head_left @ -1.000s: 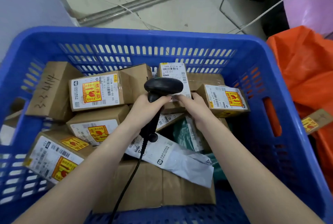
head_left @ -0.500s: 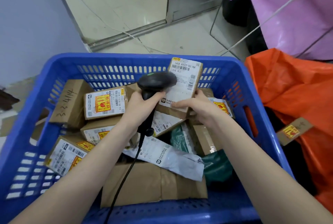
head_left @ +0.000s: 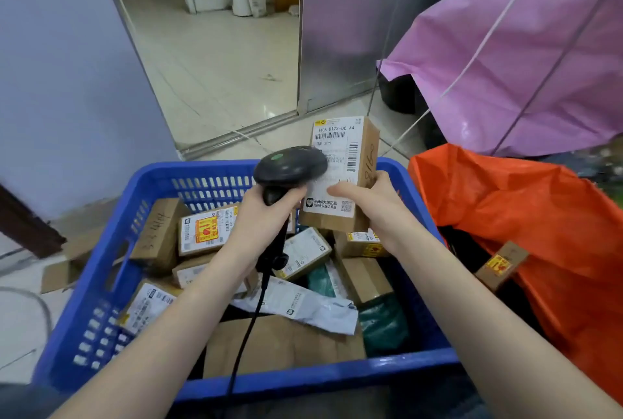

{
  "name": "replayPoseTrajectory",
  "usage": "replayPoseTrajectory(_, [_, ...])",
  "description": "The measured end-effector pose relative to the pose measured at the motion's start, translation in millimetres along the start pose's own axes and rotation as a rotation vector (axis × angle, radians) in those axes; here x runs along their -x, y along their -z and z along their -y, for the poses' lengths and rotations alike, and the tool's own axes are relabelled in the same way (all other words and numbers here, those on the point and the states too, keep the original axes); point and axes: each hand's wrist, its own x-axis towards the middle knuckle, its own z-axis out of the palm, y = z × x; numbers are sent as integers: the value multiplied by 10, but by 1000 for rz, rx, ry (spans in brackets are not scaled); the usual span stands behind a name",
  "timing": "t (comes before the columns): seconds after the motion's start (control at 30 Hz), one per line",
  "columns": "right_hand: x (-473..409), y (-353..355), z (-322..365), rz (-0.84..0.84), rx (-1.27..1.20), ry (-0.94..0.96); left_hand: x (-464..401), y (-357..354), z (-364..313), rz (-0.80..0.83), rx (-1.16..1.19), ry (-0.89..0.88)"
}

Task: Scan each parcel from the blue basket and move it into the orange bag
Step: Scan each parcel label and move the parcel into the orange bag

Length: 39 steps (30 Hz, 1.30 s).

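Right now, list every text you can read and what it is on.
"140A 0123-00 A4": top of the white label on the held parcel in the right hand.
Handwritten digits on that parcel's brown side: unclear.
Handwritten numbers on the leaning box: unclear.
Other labels, including the red-and-yellow sticker: too small or blurred.

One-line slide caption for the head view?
Left hand aims scanner at parcel held by right hand above blue basket.

The scanner (head_left: 290, 165) head covers part of the held parcel (head_left: 340, 169) label, whose small print is unreadable.
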Motion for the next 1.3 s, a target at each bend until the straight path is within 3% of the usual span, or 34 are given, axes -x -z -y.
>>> replayPoseTrajectory(0.17, [204, 18, -17, -83, 23, 129, 189, 19, -146, -48, 73, -5])
replayPoseTrajectory(0.5, [469, 58, -37, -126, 28, 199, 421, 66, -354, 14, -19, -41])
replayPoseTrajectory(1.3, [528, 472, 31, -213, 28, 229, 433, -305, -422, 20, 33, -45])
